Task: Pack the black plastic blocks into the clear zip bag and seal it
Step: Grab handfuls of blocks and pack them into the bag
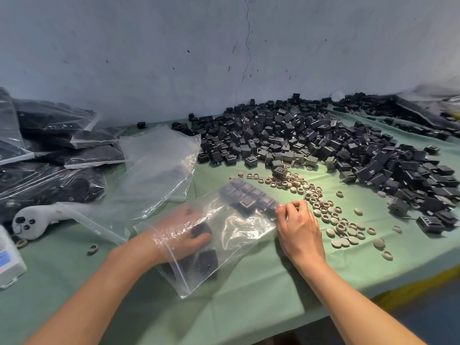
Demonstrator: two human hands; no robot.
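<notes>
A clear zip bag (239, 235) lies on the green cloth in front of me, mouth toward me. My left hand (184, 230) is inside the bag, its fingers curled on a black block (201, 230). More black blocks lie in a flat row at the bag's far end (246, 195), and others sit near its mouth (206, 262). My right hand (296, 225) pinches the bag's right edge with thumb and fingers. A big heap of loose black plastic blocks (311, 140) covers the table beyond.
Empty clear bags (154, 170) lie left of centre. Filled, sealed bags (57, 150) are stacked at far left. Several beige rings and caps (331, 215) are scattered right of my hand. A white handheld device (32, 220) and a white box (7, 260) sit at left.
</notes>
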